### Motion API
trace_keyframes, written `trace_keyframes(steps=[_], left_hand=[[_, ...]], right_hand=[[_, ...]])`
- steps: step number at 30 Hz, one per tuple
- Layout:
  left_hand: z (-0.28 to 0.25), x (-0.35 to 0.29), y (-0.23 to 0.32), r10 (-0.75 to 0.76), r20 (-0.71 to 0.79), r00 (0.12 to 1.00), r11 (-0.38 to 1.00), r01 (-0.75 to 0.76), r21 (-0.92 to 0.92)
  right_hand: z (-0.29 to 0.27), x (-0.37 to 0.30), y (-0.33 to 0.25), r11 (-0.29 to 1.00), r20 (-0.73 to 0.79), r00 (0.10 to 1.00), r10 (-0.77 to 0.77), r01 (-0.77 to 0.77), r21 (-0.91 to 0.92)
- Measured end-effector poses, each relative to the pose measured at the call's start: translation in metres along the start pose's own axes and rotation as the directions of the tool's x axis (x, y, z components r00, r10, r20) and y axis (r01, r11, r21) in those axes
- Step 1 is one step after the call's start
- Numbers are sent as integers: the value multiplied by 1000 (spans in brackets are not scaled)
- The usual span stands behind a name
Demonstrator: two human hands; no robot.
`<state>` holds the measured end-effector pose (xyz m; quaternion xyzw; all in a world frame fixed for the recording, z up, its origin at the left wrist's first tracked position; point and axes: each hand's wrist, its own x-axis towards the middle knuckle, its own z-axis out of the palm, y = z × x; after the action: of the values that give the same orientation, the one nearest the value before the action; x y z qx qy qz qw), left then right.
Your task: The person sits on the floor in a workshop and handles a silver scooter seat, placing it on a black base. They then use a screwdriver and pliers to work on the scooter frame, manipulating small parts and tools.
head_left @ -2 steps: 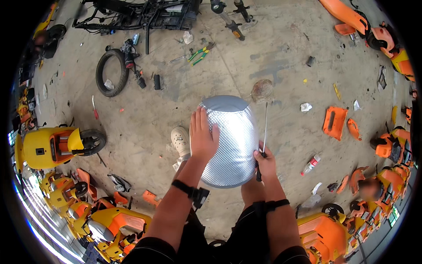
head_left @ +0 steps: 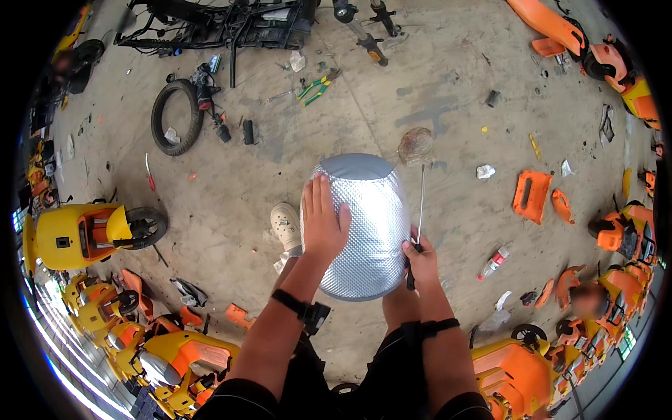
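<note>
In front of my legs is a rounded, seat-like piece with a shiny silver dimpled cover (head_left: 371, 238) and a grey band (head_left: 358, 167) at its far end. My left hand (head_left: 327, 225) lies flat on its left side, fingers stretched forward and thumb apart. At its right edge my right hand (head_left: 422, 261) grips the dark handle of a long screwdriver (head_left: 421, 203), whose shaft points away from me. Some right fingers are hidden at the cover's edge. The underside of the silver piece is out of sight.
A bare black scooter frame (head_left: 231, 28) stands at the far left. Tyre (head_left: 157, 115), green-handled pliers (head_left: 318, 87), orange panel (head_left: 530, 196) and plastic bottle (head_left: 494, 264) lie on the floor. Yellow scooters (head_left: 77, 236) line both sides. A person (head_left: 589, 301) is at the right.
</note>
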<state>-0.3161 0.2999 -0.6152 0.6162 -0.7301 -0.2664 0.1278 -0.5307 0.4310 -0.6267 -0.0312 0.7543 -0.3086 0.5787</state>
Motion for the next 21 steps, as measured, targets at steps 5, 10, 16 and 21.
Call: trace_keyframes(steps=[5,10,16,21], left_hand=[[-9,38,10,195,123,973,979,-200,27],[27,62,68,301,206,931,884,-354,305],[39,44,73,661,556,504,618,-786,-22],[11,15,55,623,508,595,703,-711,-30]], right_hand=[[8,-5,4,998,16,1000,-10,9,56],[8,-6,-6,997,-6,1000,6,-6,78],[7,-6,-4,994,1,1000,24,-24,104],[17,1,21,970,-66,990,-126,137,203]])
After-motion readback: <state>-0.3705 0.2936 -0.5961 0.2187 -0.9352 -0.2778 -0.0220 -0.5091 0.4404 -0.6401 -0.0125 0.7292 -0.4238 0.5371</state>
